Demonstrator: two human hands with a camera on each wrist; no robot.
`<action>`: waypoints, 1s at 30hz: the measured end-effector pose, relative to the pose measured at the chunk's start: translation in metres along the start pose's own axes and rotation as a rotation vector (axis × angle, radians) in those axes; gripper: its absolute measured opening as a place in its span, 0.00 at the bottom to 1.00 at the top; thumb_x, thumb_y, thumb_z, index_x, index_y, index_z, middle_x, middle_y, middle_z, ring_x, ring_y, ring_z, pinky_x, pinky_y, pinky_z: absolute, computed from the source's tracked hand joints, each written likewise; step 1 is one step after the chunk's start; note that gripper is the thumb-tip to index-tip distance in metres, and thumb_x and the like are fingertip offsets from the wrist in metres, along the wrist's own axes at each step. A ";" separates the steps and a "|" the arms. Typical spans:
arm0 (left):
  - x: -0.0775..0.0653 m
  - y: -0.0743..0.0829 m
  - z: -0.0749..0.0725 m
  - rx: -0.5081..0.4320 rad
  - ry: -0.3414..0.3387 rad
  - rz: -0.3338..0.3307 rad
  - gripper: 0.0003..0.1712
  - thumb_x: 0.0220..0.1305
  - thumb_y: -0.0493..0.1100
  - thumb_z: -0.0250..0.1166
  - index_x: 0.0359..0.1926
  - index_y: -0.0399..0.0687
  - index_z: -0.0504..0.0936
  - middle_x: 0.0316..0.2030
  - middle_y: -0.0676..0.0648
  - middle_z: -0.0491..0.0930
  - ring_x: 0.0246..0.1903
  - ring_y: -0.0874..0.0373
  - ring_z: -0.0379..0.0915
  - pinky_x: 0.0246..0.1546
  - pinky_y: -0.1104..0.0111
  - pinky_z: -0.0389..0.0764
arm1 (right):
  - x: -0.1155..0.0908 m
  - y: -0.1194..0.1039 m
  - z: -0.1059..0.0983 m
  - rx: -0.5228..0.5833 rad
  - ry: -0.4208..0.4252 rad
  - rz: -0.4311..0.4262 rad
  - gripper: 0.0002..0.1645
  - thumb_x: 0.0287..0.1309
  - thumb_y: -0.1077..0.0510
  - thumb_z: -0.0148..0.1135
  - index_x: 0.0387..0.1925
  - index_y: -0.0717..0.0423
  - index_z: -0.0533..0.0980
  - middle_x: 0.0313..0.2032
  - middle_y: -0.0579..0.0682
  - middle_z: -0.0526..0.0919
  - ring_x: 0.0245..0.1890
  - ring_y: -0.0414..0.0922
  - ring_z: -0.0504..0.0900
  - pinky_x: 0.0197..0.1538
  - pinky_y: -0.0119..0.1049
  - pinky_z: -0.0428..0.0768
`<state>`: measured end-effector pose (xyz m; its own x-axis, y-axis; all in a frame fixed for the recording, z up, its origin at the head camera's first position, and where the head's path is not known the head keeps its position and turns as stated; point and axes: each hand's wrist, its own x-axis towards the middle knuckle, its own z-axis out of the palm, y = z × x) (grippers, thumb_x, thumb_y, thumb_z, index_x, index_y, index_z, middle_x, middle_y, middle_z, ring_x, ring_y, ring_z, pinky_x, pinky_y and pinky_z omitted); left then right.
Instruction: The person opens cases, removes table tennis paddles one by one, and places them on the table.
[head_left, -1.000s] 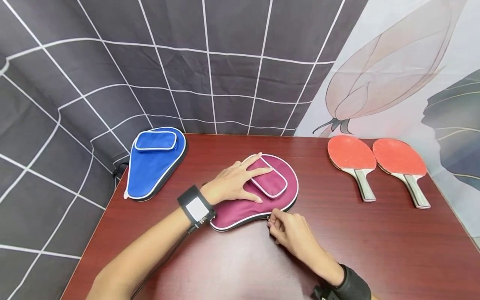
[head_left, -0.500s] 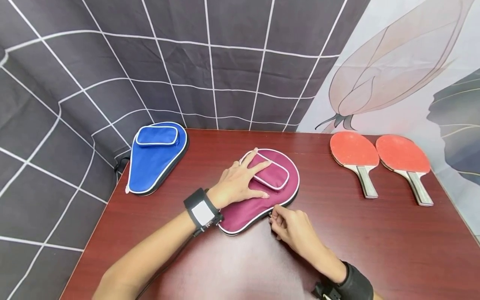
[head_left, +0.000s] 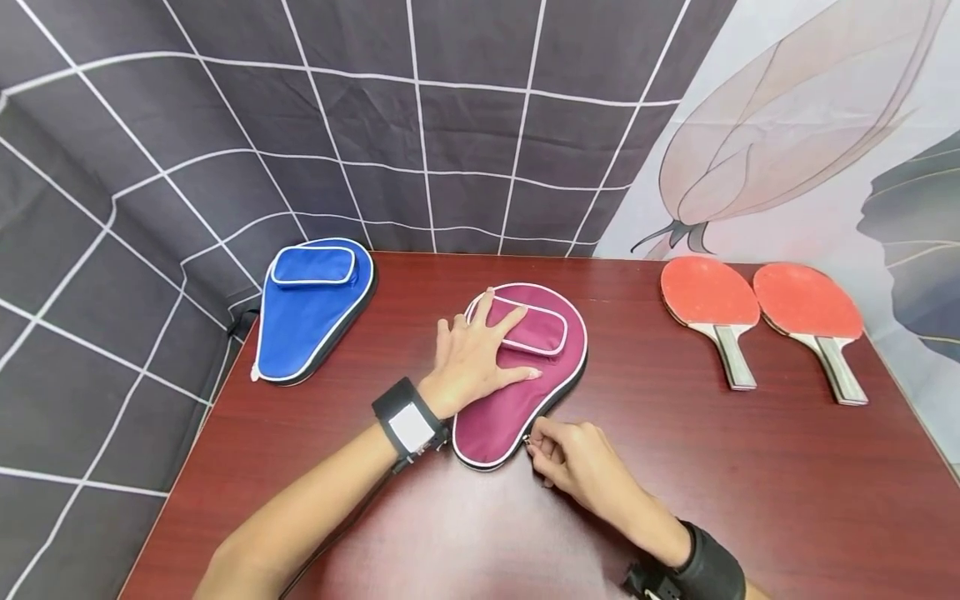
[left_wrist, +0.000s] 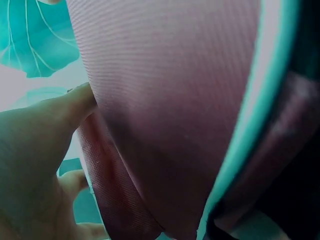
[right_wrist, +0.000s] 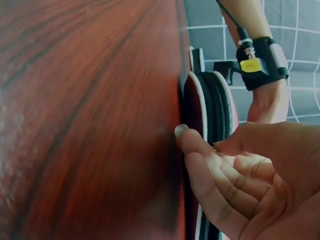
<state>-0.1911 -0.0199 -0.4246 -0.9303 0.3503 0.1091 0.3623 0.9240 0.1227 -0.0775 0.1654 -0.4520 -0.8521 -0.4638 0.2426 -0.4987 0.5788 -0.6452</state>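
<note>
A maroon table tennis paddle case [head_left: 491,425] with white piping lies on the table, its narrow end towards me. My left hand [head_left: 472,362] rests on it with spread fingers, across the small front pocket [head_left: 540,329]. At the case's right edge, near the narrow end, my right hand [head_left: 577,458] pinches the zipper pull [head_left: 527,439] between thumb and finger. The black zipper band [right_wrist: 217,105] runs along the case's side in the right wrist view. Maroon fabric [left_wrist: 170,100] fills much of the left wrist view, with part of the left hand [left_wrist: 35,135] beside it.
A blue paddle case [head_left: 296,333] lies at the table's back left. Two red table tennis paddles [head_left: 708,292] lie side by side at the back right, handles towards me. Grey grid-patterned cloth [head_left: 465,133] hangs behind the reddish-brown table [head_left: 420,292].
The maroon case has turned, its narrow end swinging right and its wide end shifting back and left. The right hand and zipper pull are nearer the narrow end. The left hand stays on the case.
</note>
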 end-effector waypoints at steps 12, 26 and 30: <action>0.005 0.003 0.003 0.110 0.024 -0.072 0.58 0.39 0.90 0.48 0.71 0.77 0.58 0.69 0.40 0.58 0.44 0.38 0.73 0.48 0.45 0.60 | -0.005 -0.012 -0.007 0.007 -0.068 -0.036 0.15 0.51 0.66 0.65 0.21 0.43 0.73 0.13 0.29 0.71 0.13 0.21 0.69 0.20 0.18 0.69; 0.009 0.006 -0.016 0.066 -0.049 -0.069 0.58 0.42 0.89 0.47 0.74 0.80 0.46 0.73 0.40 0.50 0.59 0.34 0.65 0.57 0.36 0.54 | -0.011 -0.019 -0.003 -0.075 -0.021 0.113 0.12 0.47 0.64 0.66 0.21 0.44 0.74 0.12 0.27 0.69 0.13 0.21 0.67 0.20 0.20 0.69; -0.007 -0.006 -0.029 0.001 0.051 0.156 0.59 0.42 0.84 0.57 0.74 0.79 0.45 0.75 0.42 0.42 0.72 0.37 0.42 0.62 0.32 0.37 | -0.011 -0.018 -0.003 -0.116 -0.020 0.118 0.13 0.43 0.64 0.66 0.21 0.43 0.73 0.14 0.29 0.69 0.16 0.23 0.67 0.21 0.21 0.69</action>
<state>-0.1855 -0.0324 -0.3980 -0.8588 0.4809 0.1770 0.5017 0.8593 0.0997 -0.0598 0.1620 -0.4405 -0.9029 -0.4007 0.1553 -0.4117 0.7028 -0.5802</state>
